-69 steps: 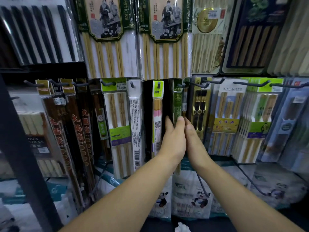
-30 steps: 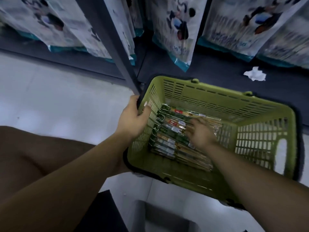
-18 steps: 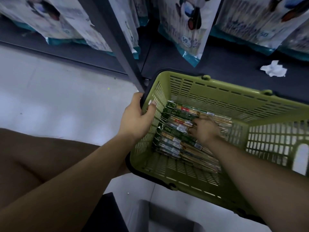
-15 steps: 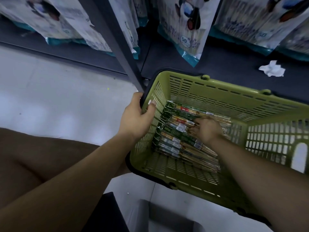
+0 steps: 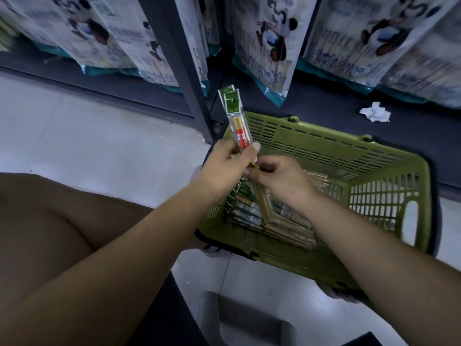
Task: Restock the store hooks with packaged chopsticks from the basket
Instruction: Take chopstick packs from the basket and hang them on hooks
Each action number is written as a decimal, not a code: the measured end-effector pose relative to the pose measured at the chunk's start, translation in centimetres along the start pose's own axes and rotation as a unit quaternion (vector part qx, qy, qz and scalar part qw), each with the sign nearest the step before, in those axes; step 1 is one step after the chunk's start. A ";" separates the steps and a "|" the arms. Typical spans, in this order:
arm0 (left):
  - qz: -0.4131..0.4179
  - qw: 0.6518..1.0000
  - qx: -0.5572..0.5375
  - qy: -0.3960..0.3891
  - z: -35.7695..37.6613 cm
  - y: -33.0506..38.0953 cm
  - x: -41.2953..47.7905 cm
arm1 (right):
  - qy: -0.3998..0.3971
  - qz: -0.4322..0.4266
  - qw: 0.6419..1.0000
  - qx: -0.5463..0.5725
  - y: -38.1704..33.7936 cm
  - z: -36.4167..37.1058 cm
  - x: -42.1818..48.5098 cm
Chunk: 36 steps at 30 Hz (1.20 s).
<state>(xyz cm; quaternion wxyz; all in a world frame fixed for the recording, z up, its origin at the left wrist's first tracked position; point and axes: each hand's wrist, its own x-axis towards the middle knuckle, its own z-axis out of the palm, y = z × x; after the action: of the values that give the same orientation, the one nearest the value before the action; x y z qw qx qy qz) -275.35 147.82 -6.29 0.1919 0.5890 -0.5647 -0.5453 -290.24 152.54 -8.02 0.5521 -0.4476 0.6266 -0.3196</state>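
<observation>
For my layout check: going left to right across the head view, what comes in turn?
bent leg → left hand, gripping chopstick packs → right hand → crumpled paper

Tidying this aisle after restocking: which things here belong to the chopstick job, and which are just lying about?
Job: held chopstick packs, left hand, right hand, green basket, packs in basket.
Lying about: crumpled paper, panda bags, shelf post.
</observation>
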 end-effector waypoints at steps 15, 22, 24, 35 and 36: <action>-0.083 0.962 -0.256 0.050 -3.1 0.0 0.1 | -0.177 0.168 0.912 -0.330 16.2 -0.9 -1.4; -0.040 0.984 -0.172 0.019 -2.3 -1.0 0.1 | -0.191 0.150 0.885 -0.396 17.9 0.5 -1.0; -0.041 0.983 -0.176 0.024 -2.2 -1.0 0.2 | -0.197 0.144 0.880 -0.407 18.0 0.6 -1.0; -0.040 0.981 -0.185 0.029 -2.0 -1.4 0.6 | -0.146 0.109 0.871 -0.456 18.1 0.7 -1.0; -0.041 0.981 -0.186 0.029 -2.0 -1.4 0.7 | -0.141 0.110 0.871 -0.457 18.1 0.7 -1.1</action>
<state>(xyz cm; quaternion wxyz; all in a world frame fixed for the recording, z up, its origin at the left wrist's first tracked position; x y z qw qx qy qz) -273.12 146.87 -7.09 0.2919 0.5807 -0.4234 -0.6311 -293.36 160.76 -23.88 0.3999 -0.6188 0.6631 0.1320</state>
